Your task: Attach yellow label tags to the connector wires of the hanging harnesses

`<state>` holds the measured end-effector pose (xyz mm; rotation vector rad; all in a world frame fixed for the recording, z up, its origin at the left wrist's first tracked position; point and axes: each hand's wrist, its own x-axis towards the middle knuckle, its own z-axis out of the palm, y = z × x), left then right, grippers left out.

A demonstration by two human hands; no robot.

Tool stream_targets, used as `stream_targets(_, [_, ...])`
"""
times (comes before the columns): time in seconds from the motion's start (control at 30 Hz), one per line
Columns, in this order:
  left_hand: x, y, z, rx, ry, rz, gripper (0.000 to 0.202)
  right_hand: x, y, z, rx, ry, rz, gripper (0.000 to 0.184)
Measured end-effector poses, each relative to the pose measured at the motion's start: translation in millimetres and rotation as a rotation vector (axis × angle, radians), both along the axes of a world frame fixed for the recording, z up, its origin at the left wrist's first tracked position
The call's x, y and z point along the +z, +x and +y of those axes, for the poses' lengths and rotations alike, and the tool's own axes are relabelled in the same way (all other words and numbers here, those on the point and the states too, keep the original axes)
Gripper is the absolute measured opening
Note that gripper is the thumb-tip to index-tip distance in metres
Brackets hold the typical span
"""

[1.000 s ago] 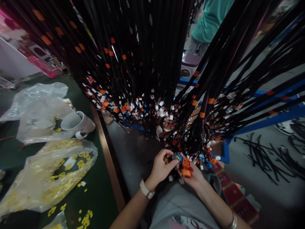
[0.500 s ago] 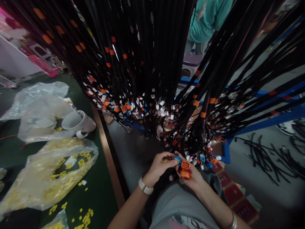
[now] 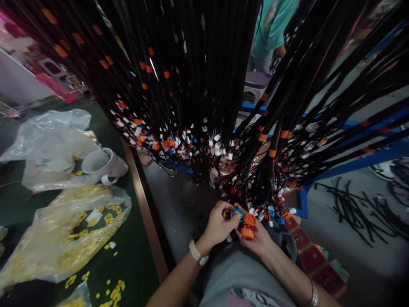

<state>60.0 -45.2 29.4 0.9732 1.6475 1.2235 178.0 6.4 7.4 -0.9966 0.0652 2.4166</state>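
My left hand (image 3: 219,224), with a white watch on its wrist, pinches a small blue connector (image 3: 238,213) with a yellow insert at the end of a hanging wire. My right hand (image 3: 257,238) cups two orange connectors (image 3: 248,226) right beside it, fingers curled around them. Both hands sit low over my grey-clothed lap. Above them hangs a dense curtain of black wire harnesses (image 3: 198,85) with orange tape bands and white, blue and orange plugs at their ends.
To the left a green table (image 3: 128,264) holds clear bags of small yellow parts (image 3: 73,234), loose yellow pieces and a tipped white mug (image 3: 104,165). A person in a teal shirt (image 3: 271,30) stands behind the harnesses. Blue rack frame (image 3: 361,162) and loose black wires lie right.
My hands have stayed almost in place; the left fingers have closed a little tighter on the blue connector. The person in teal has shifted slightly left behind the wires.
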Motion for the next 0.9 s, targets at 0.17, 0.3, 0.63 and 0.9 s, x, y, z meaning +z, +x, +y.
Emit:
stream_targets(0.17, [2.5, 0.1, 0.0, 0.002, -0.070, -0.167, 0.009, 4.1, -1.4, -1.4, 0.019, -0.010, -0.003, 0.025])
stream_targets(0.3, [0.3, -2.3, -0.2, 0.013, -0.077, -0.364, 0.016, 2.3, 0.5, 0.4, 0.023, -0.042, -0.004, 0.026])
stream_targets(0.63, [-18.5, -8.9, -0.4, 0.100, -0.139, -0.883, 0.023, 6.6, 6.7, 17.2, -0.075, -0.286, 0.057, 0.025])
stream_targets(0.9, [-17.9, -14.2, -1.0, 0.131, -0.112, -0.971, 0.032, 16.2, -3.0, 39.5, -0.138, -0.297, 0.018, 0.026])
